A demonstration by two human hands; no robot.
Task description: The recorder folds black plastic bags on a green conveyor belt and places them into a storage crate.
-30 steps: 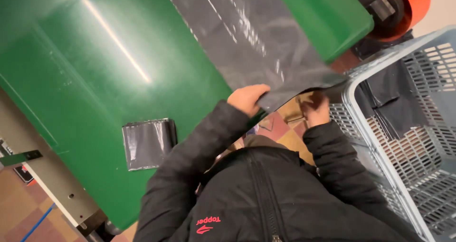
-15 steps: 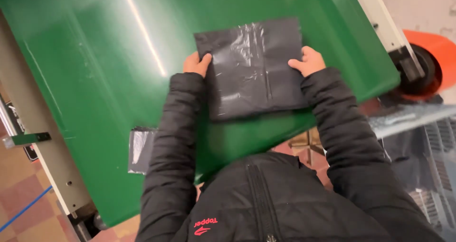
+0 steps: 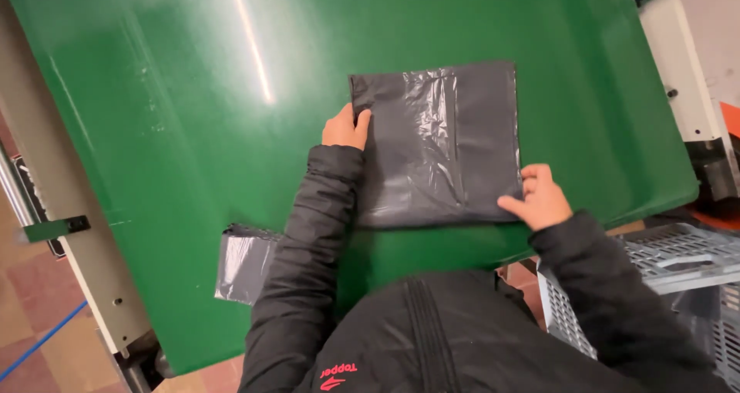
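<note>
From the head camera, you look down over your own black jacket at a green belt (image 3: 193, 169) that fills most of the view. Both your arms reach forward in black sleeves. Your left hand (image 3: 345, 128) rests on the left edge of a dark grey bag (image 3: 439, 146), near its upper corner, knuckles up, fingers curled together and pressing on the plastic; you cannot tell whether they pinch the edge. Your right hand (image 3: 539, 199) lies at the bag's lower right corner, fingers loosely spread, the fingertips touching the edge and the palm off the plastic.

The bag lies flat on the belt between your hands, roughly square, glossy and creased, with a shinier strip running down its middle. A second grey bag (image 3: 243, 263), smaller in view, sits at the belt's near edge, partly hidden under your left sleeve. A grey lattice crate (image 3: 663, 254) stands by your right elbow, beside the belt.
</note>
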